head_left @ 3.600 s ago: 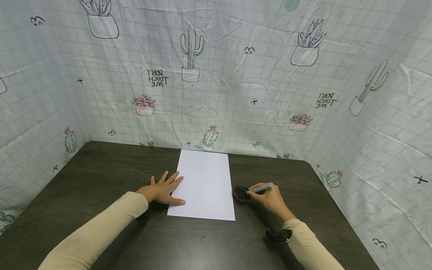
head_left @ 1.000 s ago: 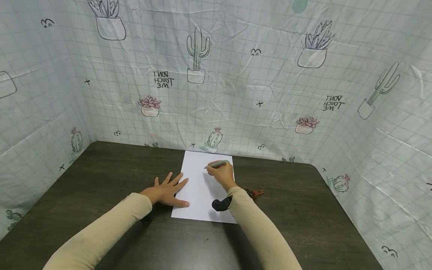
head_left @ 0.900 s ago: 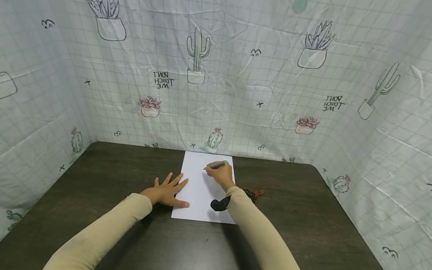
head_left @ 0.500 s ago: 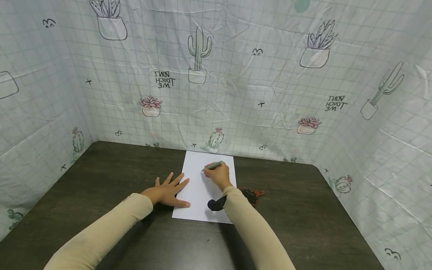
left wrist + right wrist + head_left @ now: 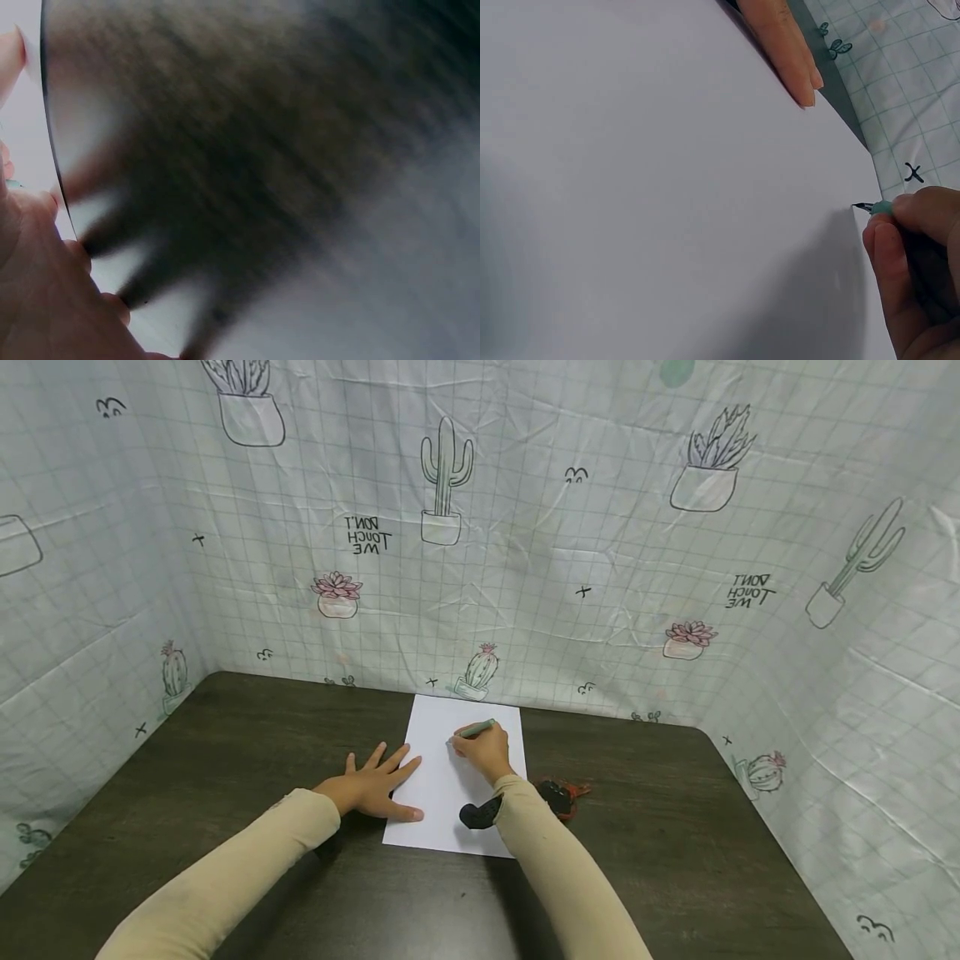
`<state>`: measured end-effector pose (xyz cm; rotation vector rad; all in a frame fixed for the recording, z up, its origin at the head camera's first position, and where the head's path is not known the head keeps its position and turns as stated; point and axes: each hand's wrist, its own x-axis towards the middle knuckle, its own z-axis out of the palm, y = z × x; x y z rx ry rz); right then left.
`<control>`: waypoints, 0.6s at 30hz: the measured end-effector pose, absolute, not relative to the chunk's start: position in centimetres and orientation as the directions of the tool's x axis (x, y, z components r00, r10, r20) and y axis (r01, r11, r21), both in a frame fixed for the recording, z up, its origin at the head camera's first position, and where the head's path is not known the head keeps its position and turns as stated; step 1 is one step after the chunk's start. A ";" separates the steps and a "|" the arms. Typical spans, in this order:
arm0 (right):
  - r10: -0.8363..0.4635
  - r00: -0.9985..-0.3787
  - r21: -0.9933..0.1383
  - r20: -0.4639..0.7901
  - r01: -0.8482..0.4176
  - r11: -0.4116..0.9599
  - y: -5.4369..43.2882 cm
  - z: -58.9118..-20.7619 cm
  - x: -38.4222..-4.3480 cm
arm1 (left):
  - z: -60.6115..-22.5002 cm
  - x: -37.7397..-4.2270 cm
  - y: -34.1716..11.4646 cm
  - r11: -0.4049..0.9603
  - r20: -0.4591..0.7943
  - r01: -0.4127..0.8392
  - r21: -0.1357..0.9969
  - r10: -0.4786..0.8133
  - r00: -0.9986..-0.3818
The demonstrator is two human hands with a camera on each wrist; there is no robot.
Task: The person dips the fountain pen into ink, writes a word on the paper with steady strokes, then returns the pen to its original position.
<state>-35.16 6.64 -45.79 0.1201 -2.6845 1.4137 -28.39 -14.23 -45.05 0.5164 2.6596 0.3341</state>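
Note:
A white sheet of paper (image 5: 442, 802) lies on the dark table, its far edge near the back cloth. My left hand (image 5: 367, 789) rests with fingers spread over the sheet's left edge. My right hand (image 5: 487, 750) pinches a grey-green fountain pen (image 5: 476, 728) over the upper middle of the paper. In the right wrist view the pen's dark nib (image 5: 862, 205) meets the tip of its shadow on the paper; I can make out no clear ink mark. The left wrist view shows part of the left palm (image 5: 52, 292) and blurred dark tabletop.
A small black object with a red-orange rim (image 5: 557, 797) sits right of the paper, partly hidden by the right sleeve. A black band (image 5: 480, 814) is on the right wrist. Behind and beside the table hangs a cactus-print cloth (image 5: 525, 543).
My right hand, with the fountain pen, has moved from the black, red-rimmed object onto the paper, then slid slightly left and toward me. The left hand has stayed in place.

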 end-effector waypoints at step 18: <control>-0.043 -0.989 -0.786 0.142 -0.139 0.602 6.8 -45.9 -35.1 | -45.6 -28.7 -14.3 0.907 -0.341 0.297 0.298 0.392 -0.854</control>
